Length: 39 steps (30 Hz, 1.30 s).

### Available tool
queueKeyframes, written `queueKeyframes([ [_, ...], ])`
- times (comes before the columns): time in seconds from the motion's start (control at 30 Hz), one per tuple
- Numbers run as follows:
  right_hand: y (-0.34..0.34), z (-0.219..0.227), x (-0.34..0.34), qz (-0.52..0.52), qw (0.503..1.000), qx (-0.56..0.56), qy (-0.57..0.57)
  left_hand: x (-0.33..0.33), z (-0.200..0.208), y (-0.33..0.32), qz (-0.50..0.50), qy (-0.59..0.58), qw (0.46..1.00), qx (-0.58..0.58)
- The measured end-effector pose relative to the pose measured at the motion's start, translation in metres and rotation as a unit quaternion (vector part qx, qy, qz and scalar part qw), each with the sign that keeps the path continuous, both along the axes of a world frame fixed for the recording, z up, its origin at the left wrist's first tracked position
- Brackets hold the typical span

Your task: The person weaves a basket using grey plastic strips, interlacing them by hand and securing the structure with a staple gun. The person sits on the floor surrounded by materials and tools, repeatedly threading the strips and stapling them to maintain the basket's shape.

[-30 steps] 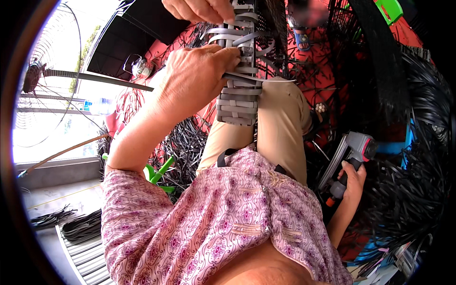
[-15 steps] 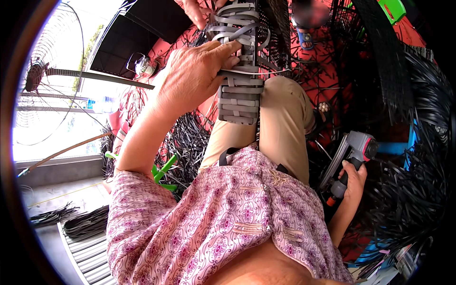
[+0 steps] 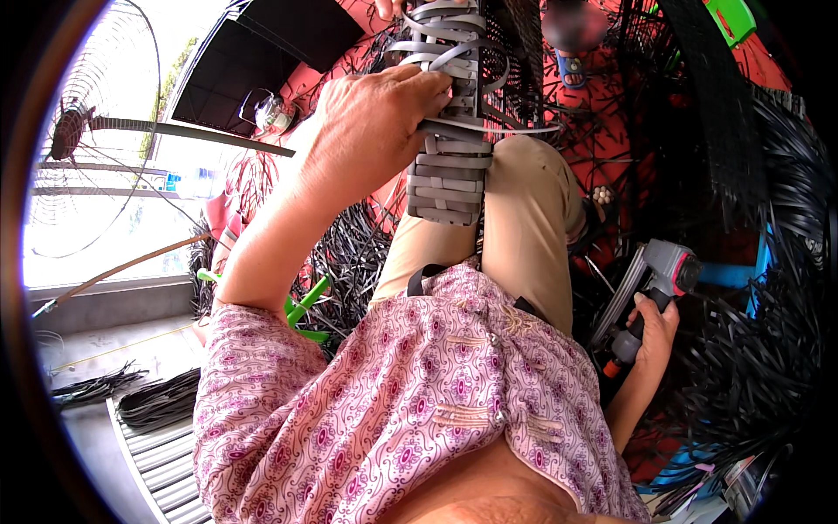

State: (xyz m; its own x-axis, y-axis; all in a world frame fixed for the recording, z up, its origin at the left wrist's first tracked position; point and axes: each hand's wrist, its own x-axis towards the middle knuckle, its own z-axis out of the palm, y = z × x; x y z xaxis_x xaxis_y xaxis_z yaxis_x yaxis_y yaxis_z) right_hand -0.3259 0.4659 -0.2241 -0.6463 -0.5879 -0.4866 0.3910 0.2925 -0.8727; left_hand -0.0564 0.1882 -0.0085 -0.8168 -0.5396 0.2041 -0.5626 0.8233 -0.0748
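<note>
Between my knees stands a narrow frame woven with flat grey strips (image 3: 446,182), several of them looping loose near its top. My left hand (image 3: 371,118) is closed over its left edge, fingertips pressed on a grey strip; the thumb is largely hidden. One pale strip end (image 3: 524,128) sticks out to the right beside that hand. Low at my right side, my right hand (image 3: 656,332) is wrapped round the dark handle of a grey pneumatic staple gun (image 3: 668,267). The tool points up, apart from the woven frame.
Another person's fingers (image 3: 386,7) show at the top edge. Black strips (image 3: 759,349) pile up on the right and lie over the red floor (image 3: 576,131). A fan (image 3: 74,133) stands at left, and a green plastic piece (image 3: 305,301) lies under my left arm.
The other person's hand at the top has drawn back, leaving only fingers in view. My left hand stays at the strips with a slight shift. My right hand still holds the staple gun.
</note>
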Motion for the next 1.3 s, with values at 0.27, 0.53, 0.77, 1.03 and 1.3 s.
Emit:
queueKeyframes([
  [0.27, 0.004, -0.005, -0.002, -0.008, 1.000, 0.019, 0.014, 0.001, 0.000, -0.005, 0.013, 0.043, 0.998, 0.052],
  [0.53, 0.001, -0.007, 0.000, -0.031, 0.999, -0.004, 0.016, 0.004, -0.002, -0.006, 0.015, 0.058, 0.995, 0.085],
  [0.77, 0.001, -0.007, 0.000, -0.026, 0.999, 0.001, 0.026, 0.005, -0.002, -0.007, 0.026, 0.060, 0.992, 0.105],
  [1.03, -0.001, -0.005, 0.001, -0.025, 0.999, 0.004, 0.020, 0.007, -0.011, 0.001, 0.014, 0.078, 0.995, 0.069],
  [1.3, -0.002, -0.007, 0.000, -0.008, 1.000, 0.017, 0.012, 0.011, -0.030, -0.013, 0.003, 0.300, 0.918, 0.259],
])
